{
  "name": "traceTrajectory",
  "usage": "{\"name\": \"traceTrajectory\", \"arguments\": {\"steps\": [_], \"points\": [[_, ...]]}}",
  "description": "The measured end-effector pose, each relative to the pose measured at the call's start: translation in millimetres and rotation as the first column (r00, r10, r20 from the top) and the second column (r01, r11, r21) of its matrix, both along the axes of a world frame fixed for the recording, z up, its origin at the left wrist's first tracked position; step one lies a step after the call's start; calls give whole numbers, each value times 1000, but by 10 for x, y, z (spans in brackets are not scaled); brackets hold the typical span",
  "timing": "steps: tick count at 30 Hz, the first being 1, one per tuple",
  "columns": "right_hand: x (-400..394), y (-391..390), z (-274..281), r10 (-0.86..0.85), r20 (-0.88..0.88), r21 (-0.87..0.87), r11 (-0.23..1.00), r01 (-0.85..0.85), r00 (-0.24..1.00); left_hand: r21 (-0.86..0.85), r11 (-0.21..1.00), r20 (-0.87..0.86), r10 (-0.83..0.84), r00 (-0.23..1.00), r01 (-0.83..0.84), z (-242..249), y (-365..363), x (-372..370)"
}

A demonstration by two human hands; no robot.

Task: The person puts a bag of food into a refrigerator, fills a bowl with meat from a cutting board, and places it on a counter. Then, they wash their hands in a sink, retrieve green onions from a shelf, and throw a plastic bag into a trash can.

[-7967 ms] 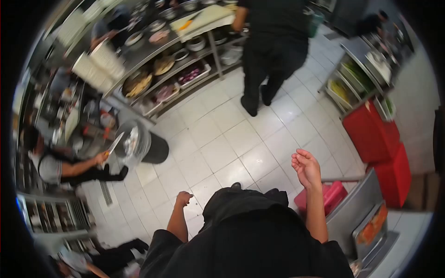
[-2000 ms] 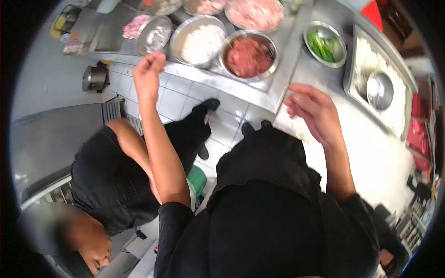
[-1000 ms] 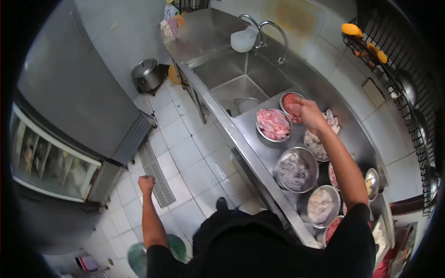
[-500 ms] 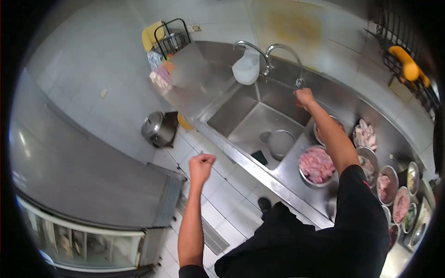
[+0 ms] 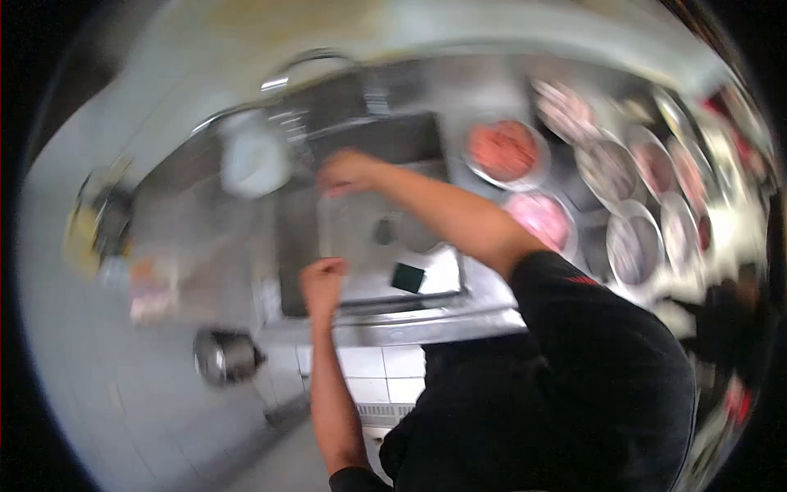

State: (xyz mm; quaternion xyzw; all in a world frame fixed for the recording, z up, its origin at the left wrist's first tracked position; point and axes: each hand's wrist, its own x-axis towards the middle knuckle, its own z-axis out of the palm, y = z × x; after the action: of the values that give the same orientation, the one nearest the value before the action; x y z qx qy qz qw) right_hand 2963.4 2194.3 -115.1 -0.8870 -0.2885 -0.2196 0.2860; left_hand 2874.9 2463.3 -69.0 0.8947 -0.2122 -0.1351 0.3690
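Note:
My left hand (image 5: 322, 286) is closed over the front left part of the steel sink (image 5: 361, 279); anything inside it is too small to make out. Above the basin, my right hand (image 5: 348, 170) is blurred, with its fingers curled, below the faucet (image 5: 287, 123). Its grip is hidden by the blur. A dark green pad (image 5: 407, 277) lies in the sink near its front edge. The white plastic container (image 5: 254, 156) is to the left of the faucet. Right of the sink are a bowl of red meat (image 5: 503, 151) and a bowl of pink meat (image 5: 539, 220), partly behind my right arm.
Several more metal bowls (image 5: 634, 243) of food crowd the right side of the counter. A metal pot (image 5: 225, 357) is low at the left, below the counter. A rack (image 5: 111, 213) with yellow items is at the far left. Dark shapes at the right edge are blurred.
The view has swung, and the sink now lies in front of me. My right hand has moved from the faucet's spout to over the basin; my left hand is now over the sink's front left.

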Motion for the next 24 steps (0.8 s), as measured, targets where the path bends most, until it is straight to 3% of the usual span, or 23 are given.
{"name": "traceTrajectory", "arguments": {"steps": [1, 2, 3, 4, 5, 7, 8, 9, 11, 13, 16, 21, 24], "points": [[90, 109, -46, -215, -313, -91, 976, 197, 925, 3, 994, -15, -111, 994, 111, -200, -100, 257], [-182, 232, 392, -67, -784, 374, 743, 556, 617, 30, 990, -29, -135, 990, 136, -187, -303, 364], [-220, 289, 415, -86, -789, 408, 666, 624, 608, -119, 978, -177, -193, 965, 174, -455, -431, 633], [-80, 295, 291, -216, -767, 261, 755, 602, 604, -87, 965, -192, -260, 946, 247, -442, -643, 648], [75, 331, 182, -373, -652, -2, 872, 490, 660, -61, 952, -182, -307, 934, 301, -357, -846, 709], [496, 412, 44, -466, -310, -461, 836, 298, 829, 14, 916, -255, -384, 887, 400, -743, -1048, 1185], [361, 477, 238, -523, -563, -218, 841, 496, 640, 49, 893, -288, -415, 863, 446, -1012, -1104, 1523], [236, 561, 423, -445, -775, 3, 709, 706, 449, 82, 871, -296, -443, 847, 484, -1098, -1192, 1702], [294, 604, 341, -564, -690, 182, 471, 863, 453, 89, 850, -314, -471, 824, 520, -894, -1289, 1706], [426, 691, 233, -668, -594, 392, 247, 886, 449, 73, 839, -313, -494, 811, 539, -755, -1338, 1762], [427, 991, 337, -793, -563, 397, -13, 918, 233, 61, 819, -310, -528, 791, 571, -671, -1402, 1866], [276, 934, 557, -894, -346, 259, 201, 945, 285, 69, 801, -307, -549, 777, 594, -658, -1381, 2002], [-54, 789, 979, -686, -534, 164, 491, 856, 495, 84, 800, -300, -548, 781, 594, -686, -1327, 2061]]}}
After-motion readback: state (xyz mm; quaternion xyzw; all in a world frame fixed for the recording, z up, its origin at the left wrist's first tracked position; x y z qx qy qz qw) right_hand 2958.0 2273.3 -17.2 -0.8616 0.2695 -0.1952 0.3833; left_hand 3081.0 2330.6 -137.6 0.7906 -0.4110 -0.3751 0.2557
